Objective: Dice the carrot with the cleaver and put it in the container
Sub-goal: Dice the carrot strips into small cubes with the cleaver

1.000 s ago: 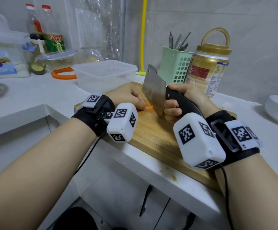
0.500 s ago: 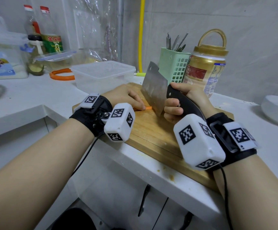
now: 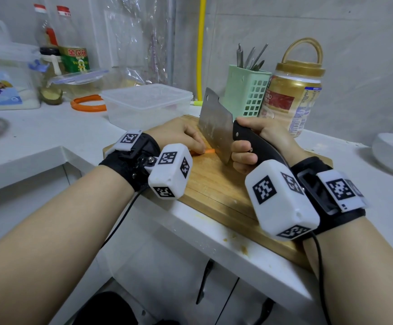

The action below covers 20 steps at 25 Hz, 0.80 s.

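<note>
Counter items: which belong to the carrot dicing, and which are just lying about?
In use: carrot, cleaver, cutting board, clear container, left hand, right hand.
Idle: green utensil basket, gold-lidded jar, oil bottle, orange ring, white dish.

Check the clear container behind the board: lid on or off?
Lid on. A flat clear lid covers the container rim to rim. A faint pink patch shows through its wall; whether any carrot is inside, cannot tell.
</note>
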{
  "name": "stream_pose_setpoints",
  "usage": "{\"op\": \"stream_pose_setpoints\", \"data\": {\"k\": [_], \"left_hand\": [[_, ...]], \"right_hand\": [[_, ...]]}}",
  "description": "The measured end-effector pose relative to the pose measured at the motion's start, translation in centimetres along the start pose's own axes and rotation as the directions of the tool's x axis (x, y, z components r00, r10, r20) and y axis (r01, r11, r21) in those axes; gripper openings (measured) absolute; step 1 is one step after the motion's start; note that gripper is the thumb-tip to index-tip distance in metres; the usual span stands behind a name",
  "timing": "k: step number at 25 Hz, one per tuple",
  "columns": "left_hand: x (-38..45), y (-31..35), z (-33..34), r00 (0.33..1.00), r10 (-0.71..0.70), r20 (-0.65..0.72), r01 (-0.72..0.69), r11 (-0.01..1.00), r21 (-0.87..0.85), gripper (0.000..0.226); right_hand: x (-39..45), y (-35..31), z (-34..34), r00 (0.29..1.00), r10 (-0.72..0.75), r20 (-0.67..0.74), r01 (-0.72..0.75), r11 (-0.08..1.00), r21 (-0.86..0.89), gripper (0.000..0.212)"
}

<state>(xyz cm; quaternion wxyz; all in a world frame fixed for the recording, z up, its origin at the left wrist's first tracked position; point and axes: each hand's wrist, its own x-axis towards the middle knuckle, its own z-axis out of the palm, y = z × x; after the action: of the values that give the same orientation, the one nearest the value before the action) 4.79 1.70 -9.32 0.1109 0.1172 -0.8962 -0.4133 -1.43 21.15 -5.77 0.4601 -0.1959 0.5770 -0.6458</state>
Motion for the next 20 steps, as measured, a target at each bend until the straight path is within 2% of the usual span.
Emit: {"op": "stream_pose_setpoints", "data": {"k": [7,20], "left_hand": [[-0.3,0.5,0.1,1.0,0.012,-0.003,-0.012,1.0,-0.006,0.008],[0.2,-0.3,0.0,0.998,0.0,-0.06,-0.002,1.0,-0.024,0.013]], "right_hand": [[0.1,-0.3,0.2,1.0,0.012,-0.019,-0.013,1.0,-0.025,0.038],[-0.1,-0.2,-0.9,0.999,-0.044,-0.006,0.044,0.993,0.107,0.038]]}}
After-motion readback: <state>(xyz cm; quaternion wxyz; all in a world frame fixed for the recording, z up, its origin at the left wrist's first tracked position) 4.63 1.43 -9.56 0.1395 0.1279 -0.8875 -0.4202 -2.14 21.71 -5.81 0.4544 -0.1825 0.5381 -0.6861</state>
